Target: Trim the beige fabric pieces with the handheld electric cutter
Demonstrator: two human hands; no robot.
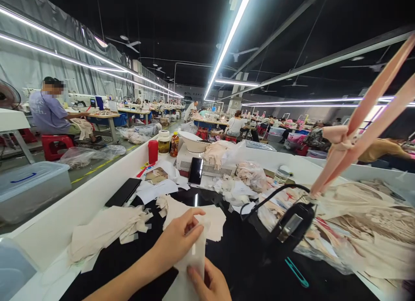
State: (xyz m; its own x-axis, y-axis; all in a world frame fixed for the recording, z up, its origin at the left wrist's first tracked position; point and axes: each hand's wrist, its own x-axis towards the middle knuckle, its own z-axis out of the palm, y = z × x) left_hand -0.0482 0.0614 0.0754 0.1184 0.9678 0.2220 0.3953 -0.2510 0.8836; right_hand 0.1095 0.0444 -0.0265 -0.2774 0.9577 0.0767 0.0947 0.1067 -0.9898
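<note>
A smooth whitish strip (pixel 186 275), paper or film, stands upright over the black tabletop (pixel 240 266). My left hand (pixel 177 238) pinches its upper end between thumb and bent fingers. Lower down, my right hand (pixel 210 283) is closed on the same strip, thumb across its front. Just behind my hands lies a cut piece of pale beige fabric (pixel 216 221). To the left rests a stack of similar beige pieces (pixel 103 227). A turquoise thread snipper (pixel 296 271) lies on the table at right.
A black heat tool (pixel 292 227) hangs on peach fabric straps (pixel 363 124) at right. Beyond it are heaps of beige fabric (pixel 372 214). A phone (pixel 196 170) leans on a white box (pixel 181 161); a dark tablet (pixel 123 192) lies near the left wall (pixel 84 195). Jars and a red cup (pixel 153 151) stand behind.
</note>
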